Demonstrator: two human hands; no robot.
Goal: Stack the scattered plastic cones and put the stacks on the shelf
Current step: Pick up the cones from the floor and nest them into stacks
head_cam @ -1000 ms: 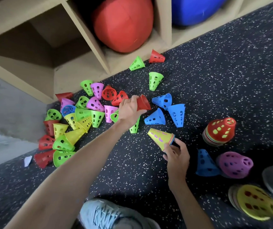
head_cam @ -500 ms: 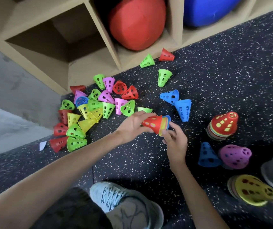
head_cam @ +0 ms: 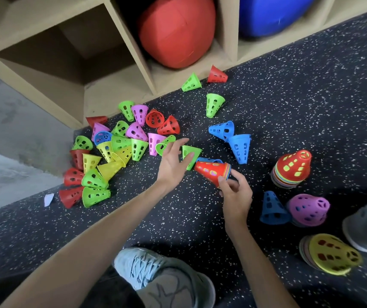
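My right hand (head_cam: 234,194) grips a short stack of cones with a red cone (head_cam: 211,172) on the outside, held on its side just above the floor. My left hand (head_cam: 173,162) hovers open just left of that stack, fingers spread, beside a green cone (head_cam: 189,153). A pile of scattered cones (head_cam: 111,150) in green, yellow, red, purple and blue lies left of my hands. Two blue cones (head_cam: 233,138) lie behind the stack. Finished stacks stand on the right: a red-topped stack (head_cam: 292,168), a purple-topped stack (head_cam: 308,208) and a yellow-topped stack (head_cam: 331,254). A wooden shelf (head_cam: 120,90) runs along the back.
A red ball (head_cam: 176,30) and a blue ball (head_cam: 271,14) fill two shelf compartments; the left compartment (head_cam: 44,56) holds nothing. A single blue cone (head_cam: 272,208) stands by the purple stack. My shoes (head_cam: 162,276) sit at the bottom and right edge. A paper scrap (head_cam: 49,199) lies far left.
My left hand brought a red cone from the pile, pushed it onto the stack in my right hand, then let go and opened. The view shifted slightly.
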